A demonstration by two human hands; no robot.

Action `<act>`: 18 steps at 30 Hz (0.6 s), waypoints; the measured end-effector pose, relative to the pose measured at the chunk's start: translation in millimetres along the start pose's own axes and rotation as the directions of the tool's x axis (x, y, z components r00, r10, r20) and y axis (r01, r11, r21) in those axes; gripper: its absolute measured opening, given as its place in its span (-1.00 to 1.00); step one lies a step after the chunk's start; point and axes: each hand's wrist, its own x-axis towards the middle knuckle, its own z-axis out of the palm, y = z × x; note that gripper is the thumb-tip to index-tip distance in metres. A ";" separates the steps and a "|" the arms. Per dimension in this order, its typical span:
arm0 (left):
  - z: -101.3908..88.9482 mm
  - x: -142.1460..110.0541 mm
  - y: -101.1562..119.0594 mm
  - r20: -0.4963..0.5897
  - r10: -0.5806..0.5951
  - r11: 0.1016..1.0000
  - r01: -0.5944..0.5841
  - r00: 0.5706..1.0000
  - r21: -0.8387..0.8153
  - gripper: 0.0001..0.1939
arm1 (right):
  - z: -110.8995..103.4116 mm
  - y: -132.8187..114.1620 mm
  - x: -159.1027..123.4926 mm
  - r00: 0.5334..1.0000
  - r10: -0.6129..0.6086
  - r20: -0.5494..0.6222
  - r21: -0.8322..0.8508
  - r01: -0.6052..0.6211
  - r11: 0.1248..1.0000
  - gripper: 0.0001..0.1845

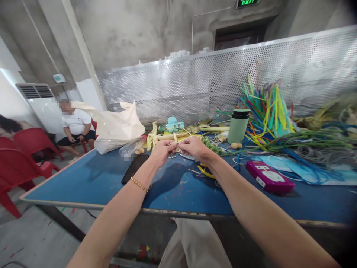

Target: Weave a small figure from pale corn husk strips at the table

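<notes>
My left hand (164,150) and my right hand (195,147) are close together above the blue table (106,186). Both have thumb and fingers pinched on a pale, thin, leaf-like strip (175,137), part of which sticks up between them. The fingers cover much of it, so its exact kind is unclear. Beyond my hands are yellowish stalks (214,128) and a light-blue rounded object (172,123). Beneath my right wrist lies a yellow curved piece (205,172). Green leaves (210,144) spread just past that wrist.
On the left stand a white plastic bag (115,128), a clear bottle (131,147) and a dark flat object (134,169). To the right are a green jar (238,126), a purple box (269,178), colourful strips (275,111) and tangled cords. A seated person (76,121) is behind.
</notes>
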 end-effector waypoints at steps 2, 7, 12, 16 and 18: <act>-0.1 0.6 -0.6 -0.010 -0.013 1.000 0.013 1.000 -0.008 -0.73 | 0.2 -0.1 0.2 1.000 -0.002 -0.012 -0.031 0.002 1.000 -0.73; 1.9 1.0 0.3 -0.040 -0.064 0.993 0.060 0.997 -0.098 -0.76 | 0.5 0.9 1.0 1.000 -0.007 -0.012 -0.033 0.007 0.999 -0.73; 5.2 -0.3 3.4 -0.071 -0.086 0.985 0.074 0.994 -0.153 -0.75 | 1.0 -1.5 -0.1 1.000 -0.014 -0.009 -0.032 0.013 0.999 -0.74; 6.6 -1.0 5.0 -0.092 -0.106 0.980 0.088 0.990 -0.180 -0.77 | 1.6 -3.3 -0.8 1.000 -0.003 -0.015 -0.035 0.002 0.999 -0.76; 7.0 -0.8 4.9 -0.105 -0.107 0.979 0.087 0.989 -0.182 -0.77 | 2.0 -2.9 -0.5 1.000 0.002 -0.019 -0.029 -0.002 1.000 -0.76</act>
